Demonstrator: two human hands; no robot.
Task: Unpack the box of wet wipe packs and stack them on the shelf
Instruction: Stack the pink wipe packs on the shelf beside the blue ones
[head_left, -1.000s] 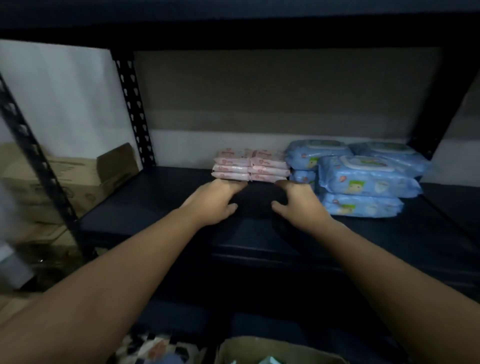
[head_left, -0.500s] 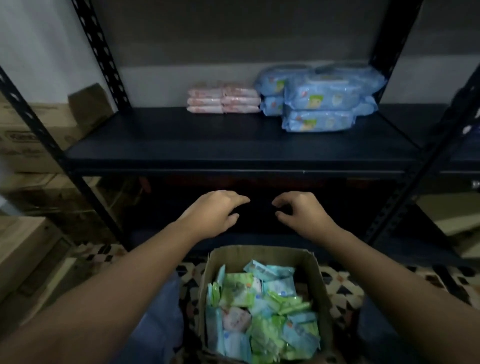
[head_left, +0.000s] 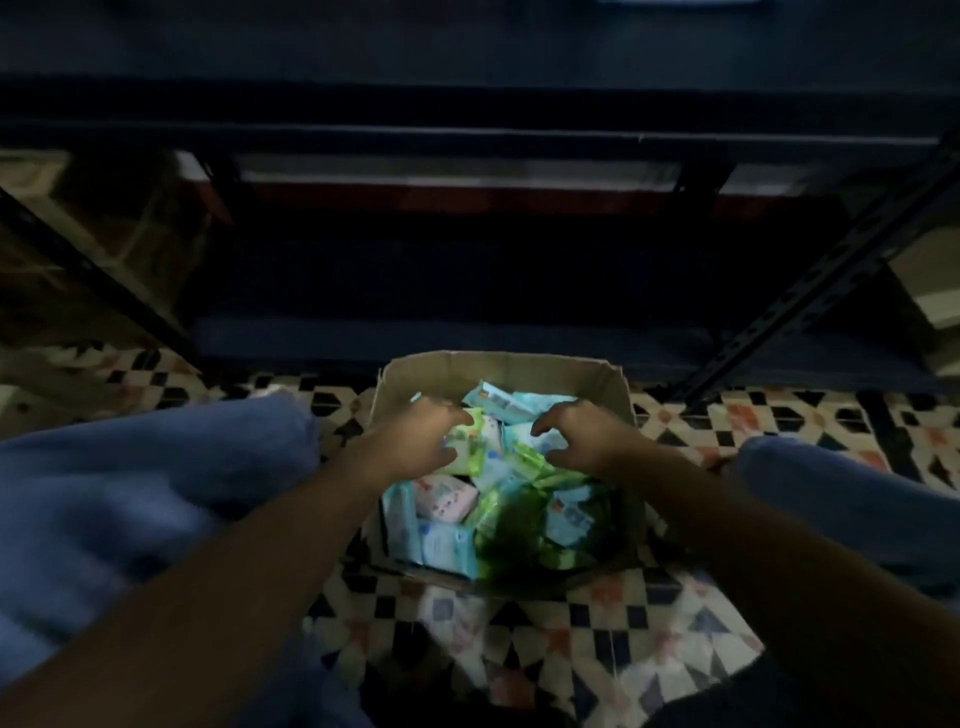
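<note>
Box (head_left: 498, 371) full of wipe packs (head_left: 569, 514)

floor: patterned tiles (head_left: 597, 670) | knees: blue trousers (head_left: 130, 493) | left background: cardboard boxes (head_left: 104, 228)

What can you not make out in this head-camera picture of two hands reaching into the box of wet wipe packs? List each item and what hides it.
- Printing on the wet wipe packs: too dim and blurred.
- Packs deeper in the cardboard box: covered by the top layer, so no count.
- Left hand and right hand grip: fingers curl over the packs; contact unclear.
- Upper shelf: its top is cut off by the frame edge.
</note>
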